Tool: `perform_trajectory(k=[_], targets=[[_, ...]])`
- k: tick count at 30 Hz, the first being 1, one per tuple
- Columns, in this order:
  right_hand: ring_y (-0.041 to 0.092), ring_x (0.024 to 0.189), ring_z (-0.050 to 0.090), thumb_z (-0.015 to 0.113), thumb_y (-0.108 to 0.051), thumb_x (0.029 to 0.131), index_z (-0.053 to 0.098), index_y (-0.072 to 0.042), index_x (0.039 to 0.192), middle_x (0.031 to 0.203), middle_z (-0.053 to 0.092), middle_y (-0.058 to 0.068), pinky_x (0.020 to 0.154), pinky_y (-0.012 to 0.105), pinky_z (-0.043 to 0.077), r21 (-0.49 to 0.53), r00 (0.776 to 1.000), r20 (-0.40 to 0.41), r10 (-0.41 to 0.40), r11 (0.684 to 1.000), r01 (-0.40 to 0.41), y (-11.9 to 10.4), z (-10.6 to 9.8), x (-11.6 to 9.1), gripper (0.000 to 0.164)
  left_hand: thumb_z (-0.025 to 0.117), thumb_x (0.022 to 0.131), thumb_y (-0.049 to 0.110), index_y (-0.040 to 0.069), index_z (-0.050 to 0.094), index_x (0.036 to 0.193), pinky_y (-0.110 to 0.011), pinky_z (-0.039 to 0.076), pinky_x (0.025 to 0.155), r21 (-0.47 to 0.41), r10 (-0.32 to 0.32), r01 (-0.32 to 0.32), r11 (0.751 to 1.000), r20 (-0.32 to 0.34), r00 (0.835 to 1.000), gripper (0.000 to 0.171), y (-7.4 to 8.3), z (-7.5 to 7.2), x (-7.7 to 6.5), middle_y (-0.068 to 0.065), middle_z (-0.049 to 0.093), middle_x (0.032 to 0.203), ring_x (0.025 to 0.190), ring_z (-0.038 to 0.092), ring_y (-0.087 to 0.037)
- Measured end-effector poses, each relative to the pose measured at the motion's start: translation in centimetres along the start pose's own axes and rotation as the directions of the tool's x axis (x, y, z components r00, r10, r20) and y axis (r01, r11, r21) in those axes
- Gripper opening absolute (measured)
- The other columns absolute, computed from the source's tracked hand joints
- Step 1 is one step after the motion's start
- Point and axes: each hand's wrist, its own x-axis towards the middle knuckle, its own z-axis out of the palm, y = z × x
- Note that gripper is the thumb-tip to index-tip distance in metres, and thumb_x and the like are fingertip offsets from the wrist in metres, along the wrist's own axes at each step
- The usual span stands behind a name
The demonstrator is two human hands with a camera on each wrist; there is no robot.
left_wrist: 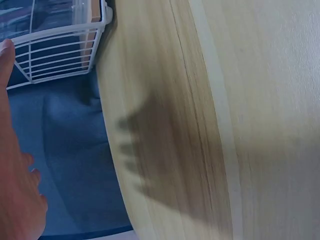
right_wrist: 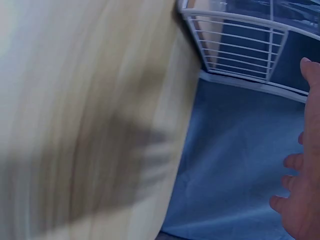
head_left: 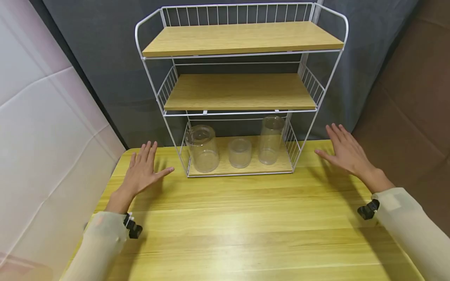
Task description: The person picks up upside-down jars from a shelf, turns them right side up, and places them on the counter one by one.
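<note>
My left hand [head_left: 140, 171] hovers over the table at the left of the shelf rack, fingers extended and thumb spread. On the other side, my right hand [head_left: 346, 152] is held in the air with its fingers straight; neither hand touches anything. Between them stands a white wire rack [head_left: 240, 113] with three wooden shelves. On its bottom shelf are three clear vessels: a wide glass jar or pitcher [head_left: 204, 152] at the left, a short glass cup [head_left: 240, 153] in the middle, and a tall glass [head_left: 271, 140] at the right. Each wrist view shows part of a hand beside the rack's wire side.
The upper shelf [head_left: 242, 37] and middle shelf [head_left: 240, 91] show bare wood. A wooden table [head_left: 232, 222] extends in front of the rack. Dark cloth [head_left: 102, 66] hangs behind, a white panel [head_left: 45, 128] stands left and a brown one [head_left: 411, 97] right.
</note>
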Motion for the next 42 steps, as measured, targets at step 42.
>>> perform_trajectory(k=[42], targets=[[0.035,0.159,0.026,0.071,-0.031,0.099,0.014,-0.024,0.172,0.176,0.022,0.010,0.129,0.050,0.024,0.616,0.969,-0.232,0.082,0.784,0.081,-6.7,-6.2,4.2,0.093,0.066,0.090,0.076,0.000,0.037,0.162,-0.049,0.033,0.126,-0.241,0.165,-0.393,0.887,-0.630,0.758,0.108,8.5,-0.9,-2.6,-0.023,0.043,0.162,0.147,0.042,-0.045]])
